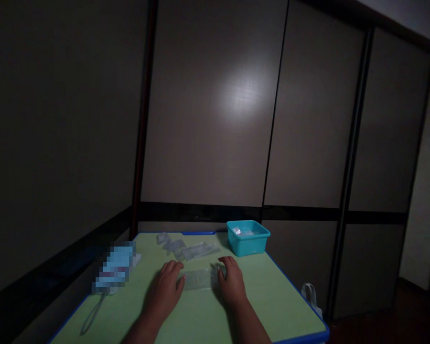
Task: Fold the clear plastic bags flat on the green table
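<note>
A clear plastic bag (198,280) lies flat on the light green table, between my two hands. My left hand (167,285) is at the bag's left end, its fingers curved and its thumb apart from them near the edge. At the bag's right end my right hand (232,283) arches with thumb and fingers spread, covering part of that end. Whether the fingertips touch the plastic I cannot tell. Just beyond lie more crumpled clear plastic bags (197,251), strung out toward the back left.
A turquoise basket (249,245) with some clear plastic inside stands at the table's (272,296) back right. At the left edge lies a blurred-out light blue item (115,267) with a strap loop (93,313). Dark wardrobe panels (215,119) rise behind. A whitish bag handle (310,294) shows beside the right edge.
</note>
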### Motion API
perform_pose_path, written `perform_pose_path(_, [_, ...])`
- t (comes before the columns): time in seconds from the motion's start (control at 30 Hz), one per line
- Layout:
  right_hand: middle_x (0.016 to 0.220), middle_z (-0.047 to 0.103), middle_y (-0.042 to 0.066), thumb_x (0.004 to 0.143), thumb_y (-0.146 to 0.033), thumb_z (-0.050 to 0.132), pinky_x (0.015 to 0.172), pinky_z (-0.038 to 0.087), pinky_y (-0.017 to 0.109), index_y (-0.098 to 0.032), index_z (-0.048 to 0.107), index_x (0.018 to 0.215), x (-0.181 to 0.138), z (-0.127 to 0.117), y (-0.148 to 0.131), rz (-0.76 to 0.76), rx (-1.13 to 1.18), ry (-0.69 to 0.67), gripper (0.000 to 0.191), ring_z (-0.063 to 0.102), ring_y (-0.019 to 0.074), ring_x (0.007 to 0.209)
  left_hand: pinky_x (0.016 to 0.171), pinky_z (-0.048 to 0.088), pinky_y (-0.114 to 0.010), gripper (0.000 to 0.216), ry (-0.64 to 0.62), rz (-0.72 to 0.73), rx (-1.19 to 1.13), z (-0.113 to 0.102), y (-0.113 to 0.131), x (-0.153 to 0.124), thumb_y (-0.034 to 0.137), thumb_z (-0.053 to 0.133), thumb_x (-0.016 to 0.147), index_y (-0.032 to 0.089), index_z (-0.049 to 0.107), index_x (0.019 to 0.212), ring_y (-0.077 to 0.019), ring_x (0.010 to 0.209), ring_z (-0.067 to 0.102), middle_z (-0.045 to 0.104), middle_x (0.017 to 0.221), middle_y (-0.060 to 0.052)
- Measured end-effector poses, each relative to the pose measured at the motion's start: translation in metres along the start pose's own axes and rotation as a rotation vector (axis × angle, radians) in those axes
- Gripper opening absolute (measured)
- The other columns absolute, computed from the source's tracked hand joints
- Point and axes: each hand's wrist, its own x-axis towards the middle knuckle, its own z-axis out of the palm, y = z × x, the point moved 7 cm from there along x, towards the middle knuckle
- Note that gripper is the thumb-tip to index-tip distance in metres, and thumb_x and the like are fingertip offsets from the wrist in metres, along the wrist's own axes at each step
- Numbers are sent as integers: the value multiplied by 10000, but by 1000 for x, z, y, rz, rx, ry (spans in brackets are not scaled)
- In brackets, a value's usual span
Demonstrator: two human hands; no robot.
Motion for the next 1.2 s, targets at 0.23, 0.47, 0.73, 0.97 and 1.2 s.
perform_pose_path(0.23, [751,603,26,800,-282,363,585,400,275,-253,454,886,-4,-1,11,104,-9,54,129,582,200,677,635,394,-270,240,-37,-261,114,7,-30,-4,389,326,861,236,472,976,-186,762,615,638,842,-50])
perform_pose_path(0.47, [616,567,2,814,-322,355,493,324,241,-243,396,839,-1,0,13,150,-46,37,92,555,177,553,594,389,-261,282,-121,-229,157,13,-30,-3,422,304,871,235,505,935,-188,738,636,665,779,-54])
perform_pose_path(0.73, [573,536,-26,826,-284,354,469,264,217,-222,396,850,-1,4,15,158,-64,29,79,529,145,512,586,389,-258,322,-134,-231,172,5,-24,-6,447,257,882,231,495,904,-187,736,633,661,773,-46])
perform_pose_path(0.97, [661,568,-10,821,-284,369,498,302,218,-222,441,874,-3,-3,9,130,-92,48,109,542,144,573,618,400,-281,322,-74,-289,188,-1,-27,-5,414,244,888,205,478,962,-189,725,607,636,799,-63])
perform_pose_path(1.2, [1146,540,104,821,-305,394,900,336,339,-185,484,1104,-14,6,-51,-174,-132,-44,320,470,209,1074,944,310,-322,303,-39,65,19,-2,14,-9,358,374,846,233,515,1083,-188,1109,456,553,1157,-58])
